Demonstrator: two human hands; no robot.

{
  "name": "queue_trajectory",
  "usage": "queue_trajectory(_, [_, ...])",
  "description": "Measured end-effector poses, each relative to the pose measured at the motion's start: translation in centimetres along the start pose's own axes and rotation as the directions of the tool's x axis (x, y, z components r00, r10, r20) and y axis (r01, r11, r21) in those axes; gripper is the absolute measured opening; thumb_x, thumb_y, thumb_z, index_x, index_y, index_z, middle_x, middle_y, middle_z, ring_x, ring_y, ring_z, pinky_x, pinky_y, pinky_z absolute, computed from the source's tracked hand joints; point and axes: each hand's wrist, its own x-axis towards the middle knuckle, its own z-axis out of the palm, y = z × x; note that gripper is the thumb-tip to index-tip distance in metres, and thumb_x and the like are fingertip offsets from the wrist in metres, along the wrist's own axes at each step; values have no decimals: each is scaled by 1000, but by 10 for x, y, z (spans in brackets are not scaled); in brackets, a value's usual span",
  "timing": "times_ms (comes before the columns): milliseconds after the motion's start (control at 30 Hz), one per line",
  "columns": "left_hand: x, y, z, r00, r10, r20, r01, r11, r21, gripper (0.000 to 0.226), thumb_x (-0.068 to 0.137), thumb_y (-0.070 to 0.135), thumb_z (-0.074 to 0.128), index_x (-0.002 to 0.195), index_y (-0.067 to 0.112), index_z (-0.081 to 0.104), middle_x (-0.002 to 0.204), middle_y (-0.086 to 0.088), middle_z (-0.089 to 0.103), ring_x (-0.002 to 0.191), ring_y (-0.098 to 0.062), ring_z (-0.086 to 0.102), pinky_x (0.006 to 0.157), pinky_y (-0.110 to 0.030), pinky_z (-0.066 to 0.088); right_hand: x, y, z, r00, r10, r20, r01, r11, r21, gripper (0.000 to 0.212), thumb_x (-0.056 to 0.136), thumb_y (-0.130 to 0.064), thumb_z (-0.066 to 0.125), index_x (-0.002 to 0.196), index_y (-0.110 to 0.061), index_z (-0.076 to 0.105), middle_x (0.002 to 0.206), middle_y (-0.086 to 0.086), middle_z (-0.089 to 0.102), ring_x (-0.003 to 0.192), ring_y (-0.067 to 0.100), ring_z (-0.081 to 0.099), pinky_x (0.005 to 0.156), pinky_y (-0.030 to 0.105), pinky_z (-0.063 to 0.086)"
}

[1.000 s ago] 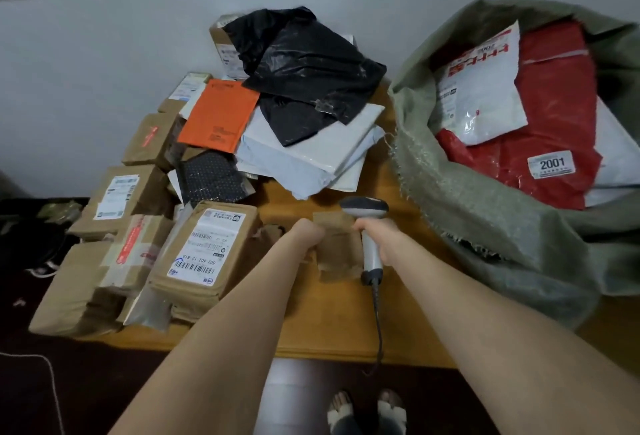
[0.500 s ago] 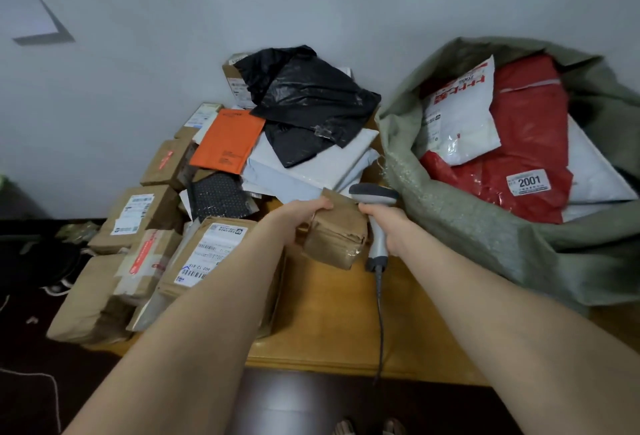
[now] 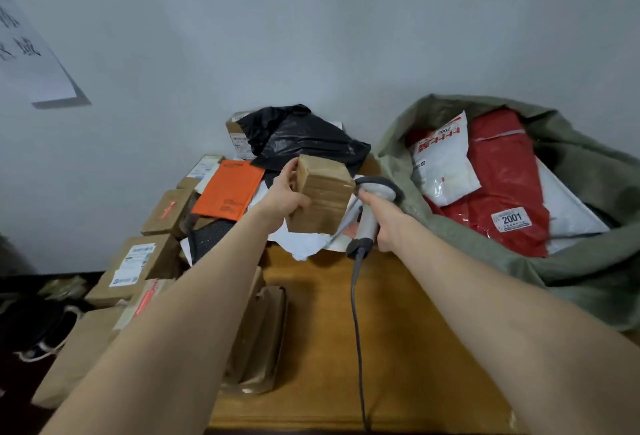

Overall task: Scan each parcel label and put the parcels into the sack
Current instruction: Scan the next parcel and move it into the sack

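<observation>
Holding the brown parcel (image 3: 323, 199) up off the table (image 3: 346, 330), your left hand (image 3: 285, 197) had thumb and fingers curled round its left edge. Your right hand (image 3: 386, 225) was clenched round the handle of the scanner (image 3: 367, 221), whose head stood just right of the parcel, touching it or nearly so (I couldn't tell which).

Label: none showed on the faces turned toward you. Whether one faced the scanner window, I couldn't tell.

Key relation: the parcel's long axis stood near upright, slightly tilted. The sack (image 3: 467, 251) lay open to the parcel's right, beyond the scanner and your right hand. That hand was nearer the sack mouth, but it was occupied. My judgement: once the scan registered, your left hand would have had to carry the parcel across, over or behind the scanner, to drop it in.

Counts:
- In hand: one parcel, one scanner.
- Sacks: one.
- Showing inside the sack: three parcels, namely one white printed bag (image 3: 445, 164), one red bag (image 3: 502, 171) and one pale grey bag (image 3: 568, 213).
- Pile to the left: one orange mailer (image 3: 230, 189), one black bag (image 3: 301, 137), and at least six brown cartons (image 3: 138, 261).
- Pale mailers (image 3: 304, 244) under the black bag overlapped too much to count.
</observation>
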Motion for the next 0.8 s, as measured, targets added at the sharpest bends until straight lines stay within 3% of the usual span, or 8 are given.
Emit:
queue_trajectory(100, [12, 3, -9, 987, 105, 123, -109, 994, 26, 104, 64, -20, 55, 143, 42, 28, 135, -7, 37, 119, -28, 43, 84, -46, 53, 3, -3, 14, 998, 23, 51, -29, 993, 113, 70, 79, -63, 69, 130, -17, 54, 113, 19, 68, 85, 36, 72, 52, 39, 59])
queue_trajectory(200, [24, -1, -30, 955, 120, 271, -146, 986, 78, 104, 66, -20, 53, 140, 49, 30, 135, -4, 38, 118, -27, 46, 71, -40, 53, 12, -5, 31, 999, -24, 34, 18, 987, 159, 68, 74, -66, 70, 121, -18, 58, 109, 17, 70, 84, 37, 73, 64, 42, 62])
queue_trajectory(300, [35, -7, -68, 941, 50, 333, -29, 997, -67, 82, 78, -23, 38, 134, 37, 50, 133, -2, 49, 114, -28, 55, 77, -56, 52, 21, -1, 52, 995, -98, 19, 90, 965, 248, 56, 84, -56, 68, 123, -17, 60, 111, 16, 70, 100, 35, 68, 82, 46, 59])
queue_trajectory(400, [41, -10, -95, 973, -92, 212, 155, 941, -301, 40, 92, -9, 39, 115, 11, 67, 119, -15, 60, 104, -30, 61, 78, -50, 58, 32, 7, 76, 984, -168, -60, 177, 962, 208, 48, 84, -38, 74, 124, -13, 64, 104, 15, 74, 92, 31, 71, 76, 43, 60])
queue_trajectory(467, [45, -16, -104, 981, -140, 137, 177, 934, -309, 25, 93, 4, 54, 116, 9, 63, 107, -14, 60, 94, -28, 61, 71, -43, 58, 37, 13, 91, 962, -238, -136, 253, 962, 106, 75, 60, -37, 89, 125, -11, 62, 100, 15, 74, 89, 33, 72, 79, 49, 60])
queue_trajectory(533, [49, -27, -107, 985, -147, 87, 167, 936, -310, 39, 88, 5, 65, 124, 9, 52, 112, -14, 56, 91, -26, 60, 67, -37, 56, 44, 17, 101, 934, -302, -191, 313, 949, 27, 104, 36, -41, 94, 128, -11, 56, 103, 14, 72, 91, 33, 71, 81, 52, 59])
queue_trajectory(667, [42, -32, -112, 952, -258, 165, 303, 870, -389, 10, 89, 8, 64, 94, 1, 58, 93, -11, 57, 78, -20, 57, 69, -30, 52, 51, 24, 108, 917, -339, -208, 355, 934, 41, 113, 29, -37, 97, 130, -11, 53, 107, 14, 71, 93, 31, 71, 82, 50, 59])
queue_trajectory(800, [39, -36, -122, 858, -308, 412, 445, 845, -295, 40, 92, 30, 62, 130, 30, 48, 120, -13, 53, 108, -33, 56, 80, -55, 53, 60, 27, 114, 921, -339, -193, 354, 934, 46, 110, 29, -39, 92, 128, -13, 53, 106, 14, 72, 92, 31, 71, 82, 50, 59])
